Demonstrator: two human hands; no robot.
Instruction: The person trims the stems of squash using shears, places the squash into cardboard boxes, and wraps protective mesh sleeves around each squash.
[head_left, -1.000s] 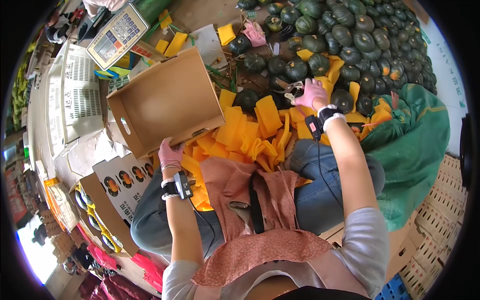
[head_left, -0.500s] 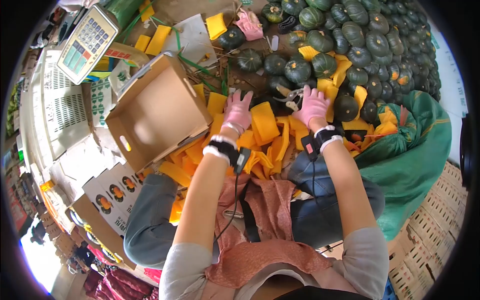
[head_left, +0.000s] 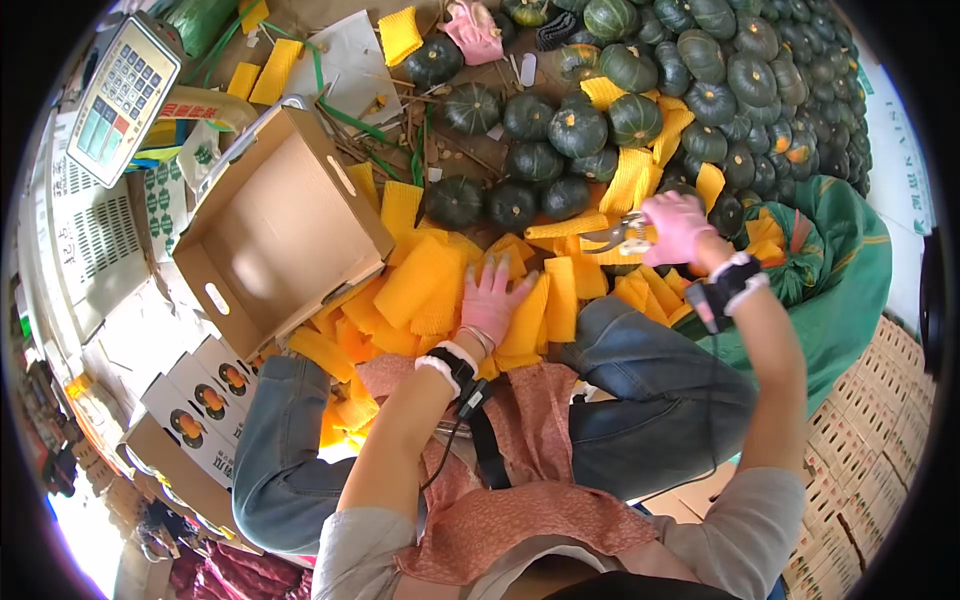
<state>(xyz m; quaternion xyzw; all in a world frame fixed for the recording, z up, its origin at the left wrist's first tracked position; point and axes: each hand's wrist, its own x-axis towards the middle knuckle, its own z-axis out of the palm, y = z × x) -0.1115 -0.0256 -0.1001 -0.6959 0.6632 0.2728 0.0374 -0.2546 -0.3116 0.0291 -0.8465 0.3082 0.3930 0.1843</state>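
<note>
My left hand (head_left: 490,302), in a pink glove, lies with fingers spread on a pile of yellow foam net sleeves (head_left: 425,285) in front of my lap. My right hand (head_left: 678,228), also gloved in pink, is closed around a pair of pruning shears (head_left: 622,235). Their blades point left, over some yellow sleeves. Several dark green pumpkins (head_left: 512,204) sit on the ground just beyond my hands. The fingers of my right hand are slightly blurred.
An open cardboard box (head_left: 285,230) stands tilted at my left, with a digital scale (head_left: 125,100) behind it. A big heap of pumpkins (head_left: 755,80) fills the far right. Beside my right arm lies a green sack (head_left: 850,260). Printed cartons (head_left: 205,400) stand at lower left.
My left hand has come back toward me from beside the pumpkins onto the foam sleeves. My right hand has moved right with the pruning shears. The view has shifted slightly.
</note>
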